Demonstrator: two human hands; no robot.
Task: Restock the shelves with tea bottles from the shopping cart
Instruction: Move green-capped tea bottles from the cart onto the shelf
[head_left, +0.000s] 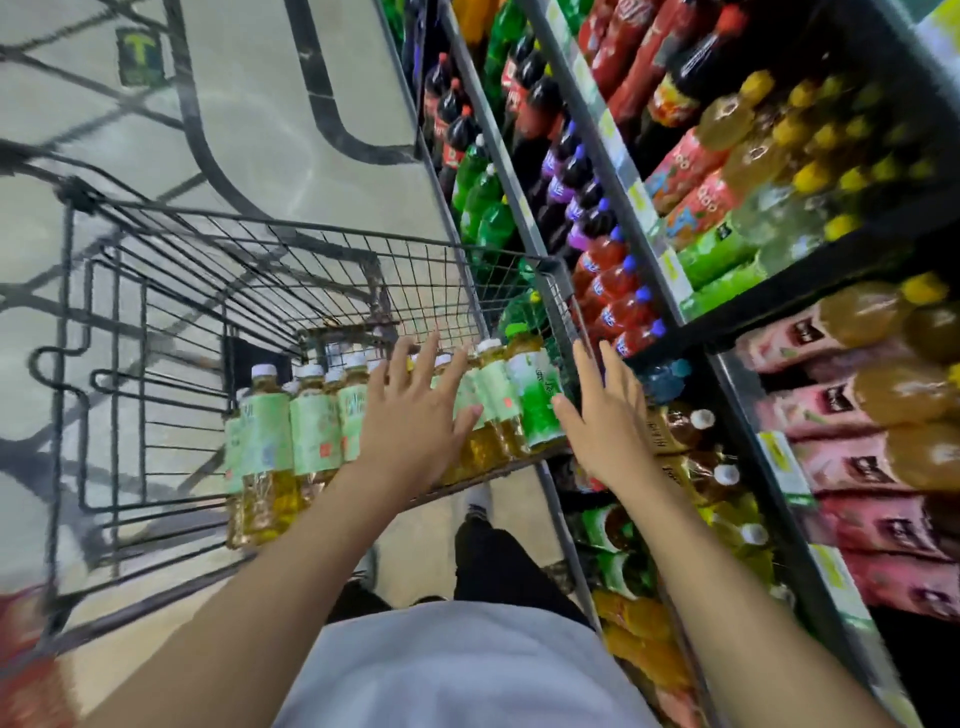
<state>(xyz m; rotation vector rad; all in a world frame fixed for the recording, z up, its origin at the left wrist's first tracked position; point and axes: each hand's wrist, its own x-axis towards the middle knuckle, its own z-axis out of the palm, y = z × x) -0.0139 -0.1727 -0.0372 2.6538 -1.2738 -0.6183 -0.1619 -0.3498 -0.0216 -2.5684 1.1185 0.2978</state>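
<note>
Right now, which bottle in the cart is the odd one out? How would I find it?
Look in the wire shopping cart beside the drink shelves. Tea bottles stand in a row; go to the end nearest the shelves, between both hands. That bottle has a green cap and a brighter green label; its neighbours have white caps.

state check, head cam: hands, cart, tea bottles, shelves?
Left hand: open, fingers spread over the tea bottles, holding nothing.
Right hand: open, empty, over the cart's right edge.
Tea bottles: capped, full, standing in a row in the cart.
Cart: far part bare, bottles at the near end.
Shelves: stocked with bottled drinks.
</note>
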